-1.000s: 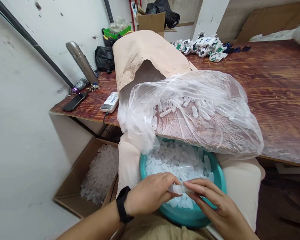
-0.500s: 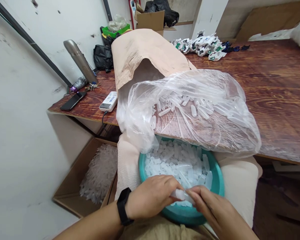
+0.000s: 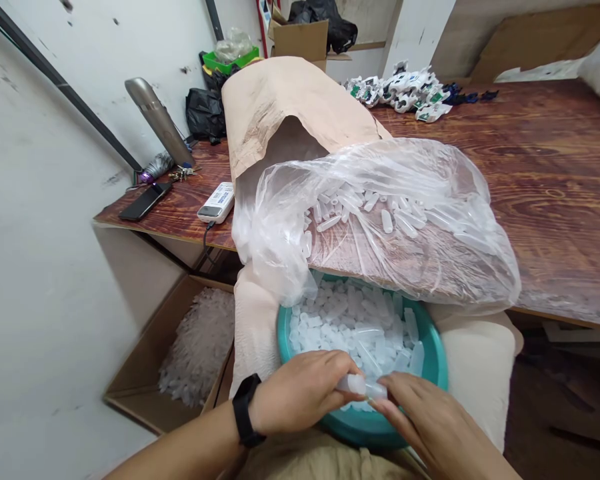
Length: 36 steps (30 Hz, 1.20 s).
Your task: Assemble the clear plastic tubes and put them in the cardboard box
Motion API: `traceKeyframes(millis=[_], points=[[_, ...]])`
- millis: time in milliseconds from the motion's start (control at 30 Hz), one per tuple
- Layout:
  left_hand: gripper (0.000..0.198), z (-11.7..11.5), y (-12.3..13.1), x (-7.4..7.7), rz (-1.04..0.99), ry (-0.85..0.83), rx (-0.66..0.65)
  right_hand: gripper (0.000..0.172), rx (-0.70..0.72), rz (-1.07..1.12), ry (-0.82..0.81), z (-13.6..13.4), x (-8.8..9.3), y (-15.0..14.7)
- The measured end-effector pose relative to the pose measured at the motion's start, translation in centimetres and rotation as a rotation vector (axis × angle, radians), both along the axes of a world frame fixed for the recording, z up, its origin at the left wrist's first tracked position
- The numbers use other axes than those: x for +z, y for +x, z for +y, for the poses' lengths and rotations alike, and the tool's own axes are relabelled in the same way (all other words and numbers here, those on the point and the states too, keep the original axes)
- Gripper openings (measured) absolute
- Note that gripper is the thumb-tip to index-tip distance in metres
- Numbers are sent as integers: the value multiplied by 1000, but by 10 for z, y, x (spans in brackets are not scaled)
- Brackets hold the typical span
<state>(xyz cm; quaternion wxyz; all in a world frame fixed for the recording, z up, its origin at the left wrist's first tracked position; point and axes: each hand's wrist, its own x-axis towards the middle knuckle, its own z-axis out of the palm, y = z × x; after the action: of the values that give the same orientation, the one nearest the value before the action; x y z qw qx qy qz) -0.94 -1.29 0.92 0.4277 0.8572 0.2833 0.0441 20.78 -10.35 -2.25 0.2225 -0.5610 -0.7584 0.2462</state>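
My left hand (image 3: 305, 390), with a black band on the wrist, is closed on a small translucent white plastic piece (image 3: 353, 384). From the right, my right hand (image 3: 420, 407) pinches the clear end (image 3: 376, 390) that extends from this piece. Both hands are over the near part of a teal basin (image 3: 437, 357), which holds many white caps and clear tubes (image 3: 335, 320). Just behind the basin, a clear plastic bag (image 3: 420, 267) with more translucent tubes (image 3: 387, 221) lies on the table edge.
On the wooden table (image 3: 560, 167) are a paper sack (image 3: 300, 87), a phone (image 3: 146, 201), a white device (image 3: 217, 203) and a metal bottle (image 3: 160, 120). A cardboard box (image 3: 130, 393) with clear pieces stands low at the left.
My right hand has turned slightly, its fingers now further over the clear end. The held piece lies more level and a little to the left.
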Motion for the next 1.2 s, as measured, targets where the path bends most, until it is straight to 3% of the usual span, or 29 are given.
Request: traceKeyframes(millis=[200, 433, 667, 800, 933, 1067, 1200], points=[[19, 0, 1, -3, -9, -23, -9, 24, 69, -109, 152, 7, 15, 3], [18, -3, 5, -7, 14, -46, -33, 30, 123, -192, 222, 4, 17, 2], [15, 8, 16, -12, 33, 94, -194, 46, 92, -111, -137, 7, 11, 2], [26, 29, 40, -21, 227, 209, -231, 36, 69, -219, -317, 26, 8, 20], [27, 39, 60, -38, 299, 241, -300, 10, 98, -340, -371, 37, 2, 30], [12, 38, 57, -43, 313, 281, -295, 27, 131, -407, -378, 38, -6, 22], [18, 40, 35, -31, 283, 291, -220, 34, 143, -410, -371, 41, -18, 5]])
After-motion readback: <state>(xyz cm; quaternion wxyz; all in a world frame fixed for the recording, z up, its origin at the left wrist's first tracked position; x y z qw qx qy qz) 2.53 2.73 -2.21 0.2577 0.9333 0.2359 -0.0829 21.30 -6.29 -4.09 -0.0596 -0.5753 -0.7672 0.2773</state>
